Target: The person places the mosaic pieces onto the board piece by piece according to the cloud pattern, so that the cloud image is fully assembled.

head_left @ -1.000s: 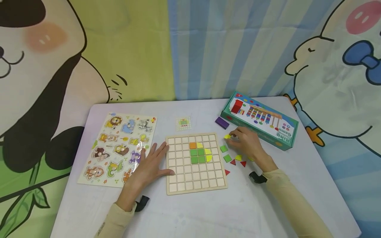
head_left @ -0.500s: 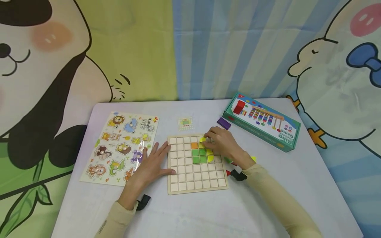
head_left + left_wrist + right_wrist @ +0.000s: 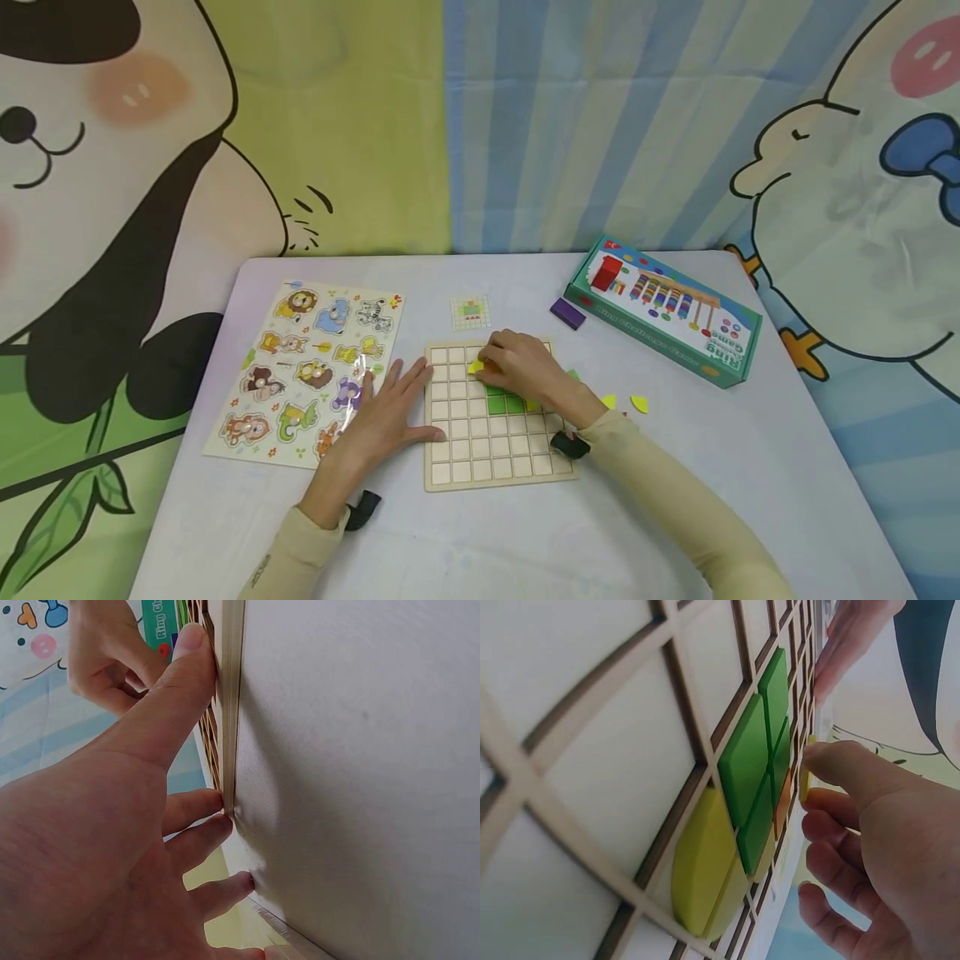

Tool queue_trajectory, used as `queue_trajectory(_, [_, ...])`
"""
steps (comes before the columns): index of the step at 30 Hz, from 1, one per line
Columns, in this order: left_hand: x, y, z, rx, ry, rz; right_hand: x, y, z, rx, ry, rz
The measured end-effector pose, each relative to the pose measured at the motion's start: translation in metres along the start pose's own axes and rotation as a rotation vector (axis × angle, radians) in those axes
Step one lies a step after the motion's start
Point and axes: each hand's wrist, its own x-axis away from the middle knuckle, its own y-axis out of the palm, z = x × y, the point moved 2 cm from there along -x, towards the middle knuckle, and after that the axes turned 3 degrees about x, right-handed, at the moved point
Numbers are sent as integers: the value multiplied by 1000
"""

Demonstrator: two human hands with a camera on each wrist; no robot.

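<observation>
A wooden grid board (image 3: 457, 450) lies on the white table. My left hand (image 3: 382, 412), fingers spread, rests at its left edge, with the thumb (image 3: 191, 664) over the rim. Above the upper part of the grid, my right hand (image 3: 525, 367) pinches a small yellow quarter-round tile (image 3: 805, 776) between thumb and forefinger. Green square tiles (image 3: 744, 761) sit together in the cells, beside an orange tile (image 3: 781, 804) and yellow rounded tiles (image 3: 703, 862). In the head view the right hand covers part of this group. Whether the pinched tile touches the board, I cannot tell.
Loose yellow tiles (image 3: 639, 404) lie right of the board, others partly hidden by the right arm. Behind are a small pattern card (image 3: 470, 312), a purple block (image 3: 567, 313) and a green game box (image 3: 663, 312). An animal puzzle sheet (image 3: 300, 400) lies left.
My right hand picked up a yellow tile right of the board and carried it left across the grid, past the orange tile. The left hand stayed at the board's edge.
</observation>
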Motion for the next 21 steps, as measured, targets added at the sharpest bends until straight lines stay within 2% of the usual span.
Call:
queue_trajectory(6, [0, 0, 0, -8, 5, 6, -1, 4, -2, 0, 6, -30])
queue_trajectory(21, [2, -1, 0, -11, 14, 12, -2, -4, -8, -44, 66, -95])
